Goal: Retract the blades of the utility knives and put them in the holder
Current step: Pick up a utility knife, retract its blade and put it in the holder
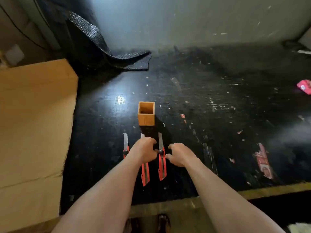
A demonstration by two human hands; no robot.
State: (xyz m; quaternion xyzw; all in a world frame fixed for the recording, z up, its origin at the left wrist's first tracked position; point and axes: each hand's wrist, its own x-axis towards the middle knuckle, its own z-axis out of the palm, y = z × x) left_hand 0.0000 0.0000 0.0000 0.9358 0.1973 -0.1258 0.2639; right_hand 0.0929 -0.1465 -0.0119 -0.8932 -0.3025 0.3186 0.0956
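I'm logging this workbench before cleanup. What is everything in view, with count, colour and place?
utility knives: three, red with blades out, in a row in front of the holder
holder: one, wooden, empty, mid-table
table: one, black, scuffed
cardboard: one sheet, brown, left
mat: one, black textured, curled at back left
packet: one, red, right edge
left hand: over the middle knife
right hand: open beside the right knife

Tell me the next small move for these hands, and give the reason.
Probably close the right hand on the rightmost utility knife and slide its blade in. Its blade is still out, both hands flank it on the table, the left hand at its black knob, and the wooden holder is empty.
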